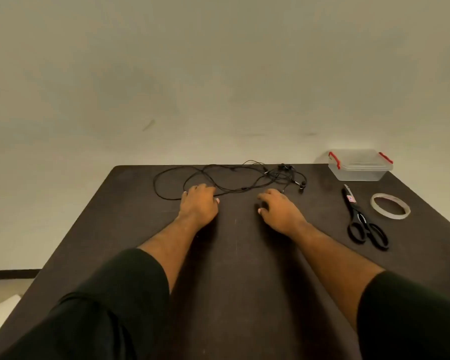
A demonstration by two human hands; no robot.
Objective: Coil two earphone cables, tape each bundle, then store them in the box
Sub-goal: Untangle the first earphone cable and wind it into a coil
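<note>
Your relaxed, empty left hand point(198, 201) and right hand point(278, 207) rested beside the tangled thin black earphone cables point(231, 178); you needed to separate one cable first.

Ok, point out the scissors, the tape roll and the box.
scissors point(357, 213): head view, on the pivot where the blades meet the handles.
tape roll point(374, 202): head view, on the ring's left rim.
box point(359, 172): head view, on its clear front wall.
</note>
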